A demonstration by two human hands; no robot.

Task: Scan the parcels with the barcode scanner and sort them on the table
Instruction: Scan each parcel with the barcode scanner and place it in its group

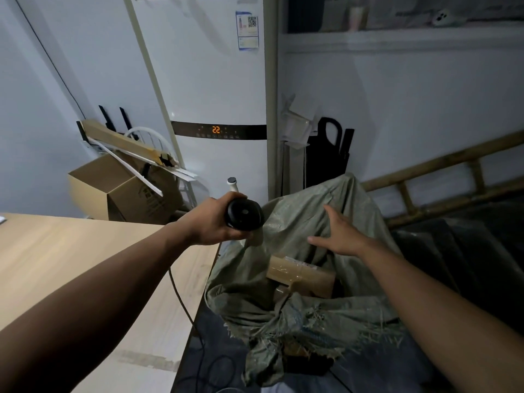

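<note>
Black handheld barcode scanner [245, 214] gripped in left hand [211, 222] above pale wooden table [85, 251] edge, right hand [338, 234] fingers spread wide on green woven sack [297, 222], brown taped cardboard parcel [302, 275] inside

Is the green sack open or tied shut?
Open: the green woven sack's mouth gapes, showing a taped brown parcel inside, right hand spread at its rim.

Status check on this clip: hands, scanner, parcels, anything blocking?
Left hand grips barcode scanner. Right hand open on green sack. Taped parcel inside sack. Sack cloth partly covers it.
</note>
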